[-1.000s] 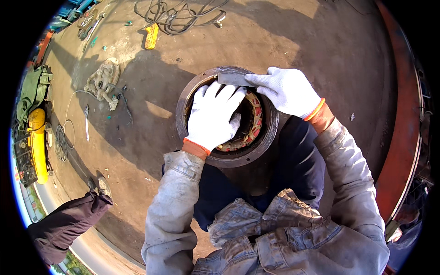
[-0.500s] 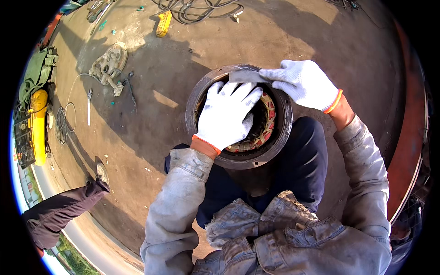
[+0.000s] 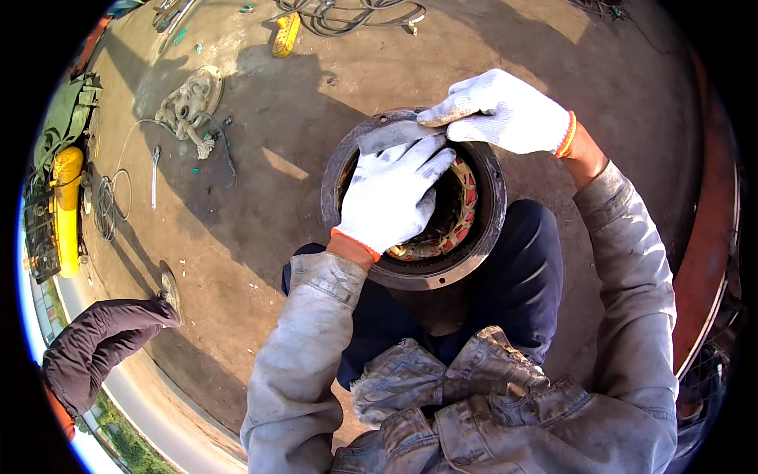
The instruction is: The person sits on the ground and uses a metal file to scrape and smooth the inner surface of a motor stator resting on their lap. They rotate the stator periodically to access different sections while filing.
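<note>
Between my knees stands a round motor housing (image 3: 491, 221) with a dark metal rim with bolt holes. Inside it shows a ring of red and cream bound windings (image 3: 468, 201). My left hand (image 3: 383, 197), in a white knit glove, reaches over the left part of the opening with its fingers stretched out; the fingertips touch or lie just beside a flat grey strip (image 3: 388, 137). Pinched at its right end by my gloved right hand (image 3: 509, 110), the strip lies across the far side of the rim. What is under my left palm is hidden.
Far left on the ground lie a round metal part with rope (image 3: 189, 107), a wrench (image 3: 155, 178) and coiled wire (image 3: 105, 209). A yellow pendant control (image 3: 285, 35) and black cable (image 3: 339, 17) lie beyond. Another person's leg (image 3: 103, 340) is at lower left; a yellow cylinder (image 3: 69, 209) stands further up.
My right hand has moved left and slightly away with the strip, which now reaches further left along the rim and tilts more. The other person's leg has shifted.
</note>
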A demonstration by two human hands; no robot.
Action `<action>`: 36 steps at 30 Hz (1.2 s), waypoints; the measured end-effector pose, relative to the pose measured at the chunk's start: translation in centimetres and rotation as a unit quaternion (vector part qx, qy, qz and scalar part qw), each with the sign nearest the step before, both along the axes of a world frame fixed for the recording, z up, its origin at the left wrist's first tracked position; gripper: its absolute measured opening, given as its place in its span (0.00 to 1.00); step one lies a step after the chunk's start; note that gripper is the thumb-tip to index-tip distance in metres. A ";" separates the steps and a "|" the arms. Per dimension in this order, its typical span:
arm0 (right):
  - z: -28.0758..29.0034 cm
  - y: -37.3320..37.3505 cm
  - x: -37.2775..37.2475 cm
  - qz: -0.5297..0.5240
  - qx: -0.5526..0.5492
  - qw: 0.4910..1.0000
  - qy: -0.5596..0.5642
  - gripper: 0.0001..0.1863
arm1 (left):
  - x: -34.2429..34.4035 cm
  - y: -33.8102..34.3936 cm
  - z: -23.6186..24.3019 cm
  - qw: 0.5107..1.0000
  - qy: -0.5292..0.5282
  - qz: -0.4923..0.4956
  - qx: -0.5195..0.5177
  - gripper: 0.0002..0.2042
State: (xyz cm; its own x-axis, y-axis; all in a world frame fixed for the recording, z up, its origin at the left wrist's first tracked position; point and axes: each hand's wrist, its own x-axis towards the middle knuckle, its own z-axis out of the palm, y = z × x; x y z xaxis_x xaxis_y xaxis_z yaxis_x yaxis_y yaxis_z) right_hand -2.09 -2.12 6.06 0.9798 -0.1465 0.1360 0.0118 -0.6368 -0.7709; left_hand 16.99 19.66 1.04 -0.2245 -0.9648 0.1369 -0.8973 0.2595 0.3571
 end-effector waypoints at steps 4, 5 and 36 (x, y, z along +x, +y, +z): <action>1.7 3.0 -3.8 -0.279 -0.112 0.953 -0.044 0.19 | -0.2 -0.6 -0.2 0.999 -0.006 -0.019 -0.045 0.31; 1.6 4.7 -5.0 -0.329 -0.148 0.931 -0.058 0.19 | 0.0 -0.5 -0.6 0.999 -0.002 -0.020 -0.046 0.31; 0.4 19.5 -8.8 -0.481 -0.175 0.844 0.160 0.19 | -0.1 -0.4 -0.3 0.998 -0.010 -0.014 -0.052 0.32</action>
State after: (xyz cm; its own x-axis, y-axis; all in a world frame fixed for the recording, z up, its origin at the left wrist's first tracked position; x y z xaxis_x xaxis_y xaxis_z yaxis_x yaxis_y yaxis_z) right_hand -10.90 17.40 6.44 0.4253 -0.9009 0.0859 -0.8137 -0.4222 -0.3996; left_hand 16.89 19.26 0.73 -0.2558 -0.9388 0.2308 -0.8959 0.3199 0.3082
